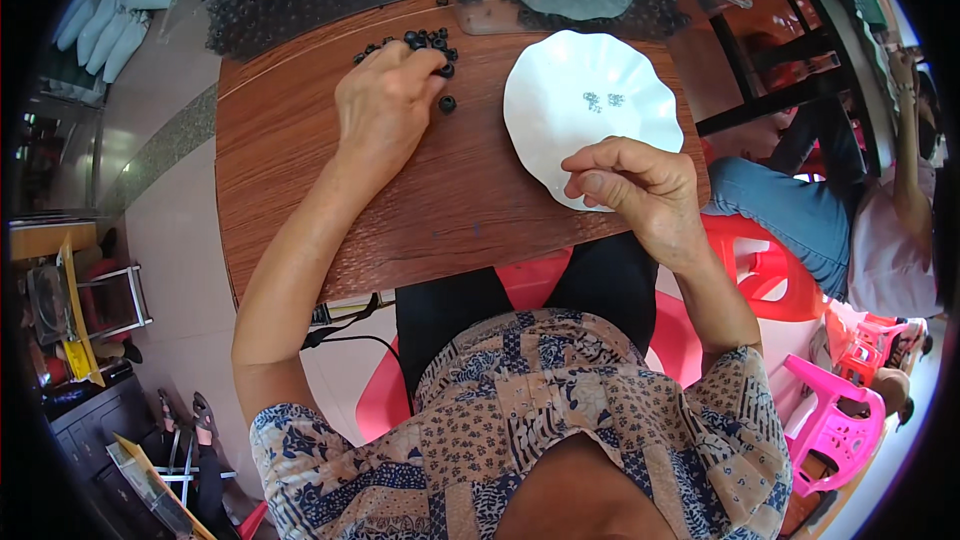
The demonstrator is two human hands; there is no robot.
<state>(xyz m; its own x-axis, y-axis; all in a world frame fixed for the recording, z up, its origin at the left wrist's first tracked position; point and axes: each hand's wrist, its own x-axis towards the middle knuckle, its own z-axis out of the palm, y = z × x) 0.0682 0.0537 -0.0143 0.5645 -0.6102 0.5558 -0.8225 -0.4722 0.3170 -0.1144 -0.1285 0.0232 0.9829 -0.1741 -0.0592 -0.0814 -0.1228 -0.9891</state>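
Observation:
At the far middle of the wooden table (270, 155), my left hand (385, 100) reaches into a loose pile of small black round pieces (430, 40). Its fingers are bent, and one black round piece (446, 70) shows between the thumb and forefinger tips. A single piece (447, 103) lies just nearer to me. Over the near edge of a white scalloped plate (545, 90) with a small dark print, my right hand (645, 190) is closed, thumb against curled fingers. Whatever it may hold is hidden.
Two clear plastic bins, a left one (310, 5) and a right one (600, 0), stand at the table's far edge, full of the same black pieces. A person in jeans (790, 210) sits at the right. A pink plastic chair (835, 425) stands at the lower right.

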